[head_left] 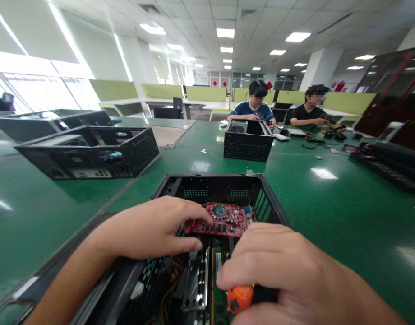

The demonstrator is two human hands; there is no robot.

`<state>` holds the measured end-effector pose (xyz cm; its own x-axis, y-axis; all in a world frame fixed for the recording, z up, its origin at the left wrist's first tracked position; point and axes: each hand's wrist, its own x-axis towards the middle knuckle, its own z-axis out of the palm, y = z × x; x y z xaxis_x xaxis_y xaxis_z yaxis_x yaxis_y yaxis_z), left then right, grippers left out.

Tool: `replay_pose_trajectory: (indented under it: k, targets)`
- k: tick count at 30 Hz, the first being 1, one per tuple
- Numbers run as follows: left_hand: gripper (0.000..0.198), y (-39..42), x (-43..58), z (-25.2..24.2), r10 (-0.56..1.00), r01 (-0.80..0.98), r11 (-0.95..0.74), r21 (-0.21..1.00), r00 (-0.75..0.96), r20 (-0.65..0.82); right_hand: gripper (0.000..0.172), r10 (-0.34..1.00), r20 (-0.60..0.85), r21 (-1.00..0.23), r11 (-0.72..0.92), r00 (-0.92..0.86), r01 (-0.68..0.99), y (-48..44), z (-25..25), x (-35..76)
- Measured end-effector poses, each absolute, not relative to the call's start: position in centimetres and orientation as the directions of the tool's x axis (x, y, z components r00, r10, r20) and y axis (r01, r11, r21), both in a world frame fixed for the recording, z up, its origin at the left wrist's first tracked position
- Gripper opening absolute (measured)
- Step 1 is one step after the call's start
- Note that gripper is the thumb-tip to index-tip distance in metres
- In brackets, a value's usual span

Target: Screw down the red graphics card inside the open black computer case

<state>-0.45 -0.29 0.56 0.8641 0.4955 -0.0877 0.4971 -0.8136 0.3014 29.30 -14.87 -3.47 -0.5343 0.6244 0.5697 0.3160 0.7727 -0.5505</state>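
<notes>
A red graphics card [232, 216] with a small round fan stands in the far part of an open black computer case [214, 180], its face toward me. My left hand [167, 225] reaches in from the left with curled fingers on the card's left end; the thumb lies just below its near edge. My right hand [271, 266] is closed round a screwdriver [240, 298], of which only the orange and black handle shows. Its tip is hidden under the hand. Between the hands are a silver metal bracket [196, 282], a green board [218, 280] and thin coloured cables [170, 289].
Two more open cases, one nearer [92, 153] and one farther [52, 122], lie on the green table [329, 203] at left. Another case [248, 144] stands ahead, before two seated people. Cables [329, 146] and a long black object [386, 164] lie at right.
</notes>
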Motion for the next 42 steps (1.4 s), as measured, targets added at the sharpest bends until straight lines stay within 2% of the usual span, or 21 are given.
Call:
replay_pose_trajectory:
  k: [3,7,10,12,19,21,25,31,38,42]
  targets:
    - [0.039,-0.2,-0.5,0.5,0.489,0.494,-0.813,0.310,0.867,-0.098,0.028,0.644,0.545,-0.560,0.756,-0.536,0.339,-15.0,-2.6,29.6]
    - [0.041,0.0,-0.6,0.5,0.488,0.487,-0.813,0.318,0.869,-0.085,0.038,0.718,0.460,-0.511,0.696,-0.523,0.505,-16.6,-0.6,31.7]
    - [0.040,0.0,-0.6,0.5,0.497,0.499,-0.811,0.304,0.863,-0.092,0.026,0.733,0.545,-0.438,0.663,-0.407,0.607,-17.9,0.0,34.3]
    - [0.038,0.1,-0.6,0.5,0.497,0.501,-0.813,0.296,0.863,-0.094,0.026,0.714,0.573,-0.422,0.678,-0.402,0.602,-18.4,-0.2,35.8]
    - [0.037,0.2,-0.6,0.2,0.489,0.491,-0.825,0.281,0.869,-0.082,0.020,0.651,0.538,-0.386,0.755,-0.536,0.530,-18.6,-0.5,36.5]
    - [0.035,0.2,-0.5,0.2,0.492,0.495,-0.819,0.289,0.866,-0.088,0.018,0.682,0.496,-0.412,0.730,-0.538,0.546,-18.7,-0.4,36.1]
    - [0.036,0.2,-0.4,0.3,0.491,0.493,-0.809,0.322,0.866,-0.092,0.026,0.752,0.421,-0.455,0.658,-0.507,0.600,-18.9,-0.5,35.6]
    - [0.037,0.2,-0.4,0.3,0.483,0.482,-0.811,0.332,0.871,-0.083,0.028,0.720,0.475,-0.418,0.691,-0.506,0.590,-18.3,-0.7,35.1]
    - [0.039,0.2,-0.5,0.1,0.489,0.493,-0.809,0.321,0.867,-0.097,0.025,0.757,0.406,-0.467,0.653,-0.511,0.596,-18.6,-0.4,35.3]
    - [0.041,0.3,-0.2,0.3,0.500,0.504,-0.800,0.325,0.860,-0.103,0.029,0.731,0.472,-0.435,0.679,-0.493,0.591,-18.7,-0.4,34.9]
